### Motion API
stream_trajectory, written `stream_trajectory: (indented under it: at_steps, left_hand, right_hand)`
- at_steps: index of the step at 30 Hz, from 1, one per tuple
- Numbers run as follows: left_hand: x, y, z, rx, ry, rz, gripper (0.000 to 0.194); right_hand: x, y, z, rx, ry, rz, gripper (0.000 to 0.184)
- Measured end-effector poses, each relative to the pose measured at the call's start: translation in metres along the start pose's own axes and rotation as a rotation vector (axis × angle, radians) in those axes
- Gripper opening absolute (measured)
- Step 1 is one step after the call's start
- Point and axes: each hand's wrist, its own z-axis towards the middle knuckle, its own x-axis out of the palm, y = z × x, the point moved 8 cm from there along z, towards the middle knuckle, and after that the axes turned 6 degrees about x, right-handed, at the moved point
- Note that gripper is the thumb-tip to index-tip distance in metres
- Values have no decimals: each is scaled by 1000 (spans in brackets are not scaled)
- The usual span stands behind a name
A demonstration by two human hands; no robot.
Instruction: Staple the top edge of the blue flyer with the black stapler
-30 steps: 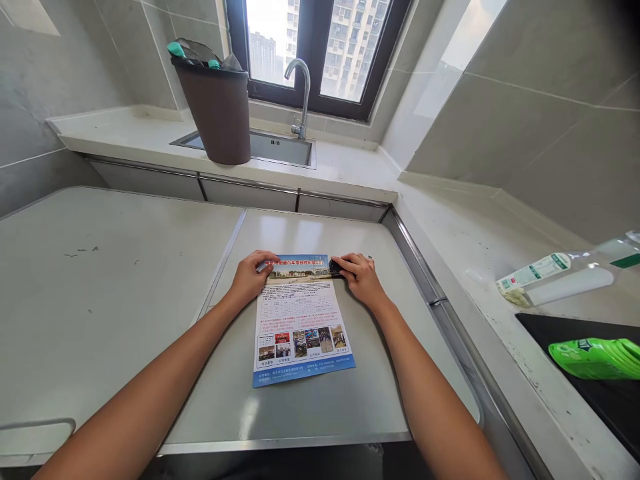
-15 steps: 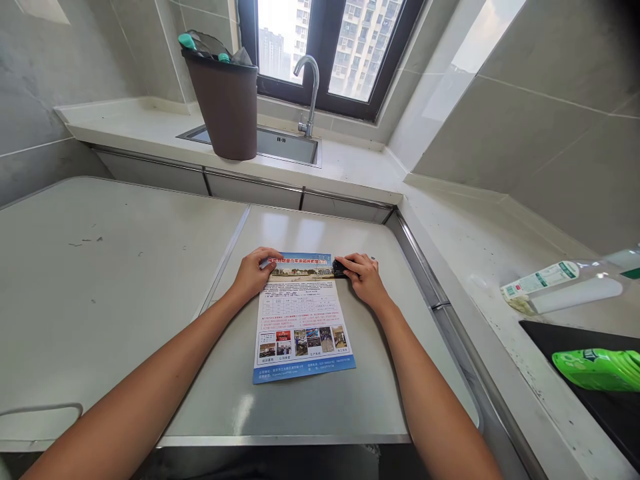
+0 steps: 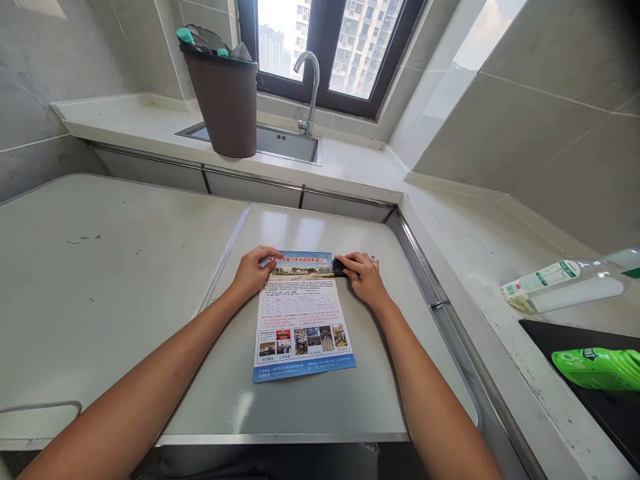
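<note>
A printed flyer (image 3: 303, 313) with a blue top and bottom band and a row of small photos lies flat on the white table. At its upper left corner, my left hand (image 3: 256, 270) grips the edge with fingers closed. My right hand (image 3: 364, 275) is closed around a small black stapler (image 3: 339, 268), whose front end meets the flyer's upper right edge. Most of the stapler is hidden by my fingers. Whether the flyer is one sheet or several, I cannot tell.
A brown bin (image 3: 225, 107) stands at the sink (image 3: 287, 144) below the window, beside a faucet (image 3: 311, 93). On the right counter lie a clear bottle (image 3: 565, 285) and a green pouch (image 3: 595, 369). The table (image 3: 100, 300) has a raised counter behind it.
Both hands, the flyer and the stapler stay nearly in place. Only the camera view has shifted very slightly.
</note>
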Motion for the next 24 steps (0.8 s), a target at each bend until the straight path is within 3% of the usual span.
stream_trajectory:
  at_steps: [7,13,24]
  left_hand:
    - [0,2,0,-11,-5,0,22]
    - [0,4,0,-31,-2,1,22]
    - [1,6,0,-33,-11,-7,22]
  right_hand:
    - [1,3,0,31,31,-94,51]
    - [4,12,1,61,66,-235,66]
    - [12,19,-1,73,95,-347,72]
